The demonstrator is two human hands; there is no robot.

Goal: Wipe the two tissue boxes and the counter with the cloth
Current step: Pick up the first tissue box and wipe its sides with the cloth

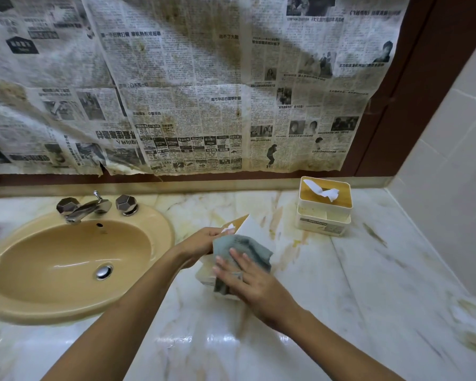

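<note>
A white tissue box with a wooden lid is tilted on the marble counter, just right of the sink. My left hand grips its left side near the tissue slot. A grey-blue cloth lies over the box's near face, and my right hand presses flat on it with the fingers spread. A second white tissue box stands upright at the back right, a tissue poking from its wooden top.
A tan oval sink with a chrome tap fills the left side. Stained newspaper covers the wall behind. A tiled wall closes the right end. Yellow-brown stains mark the counter around the boxes.
</note>
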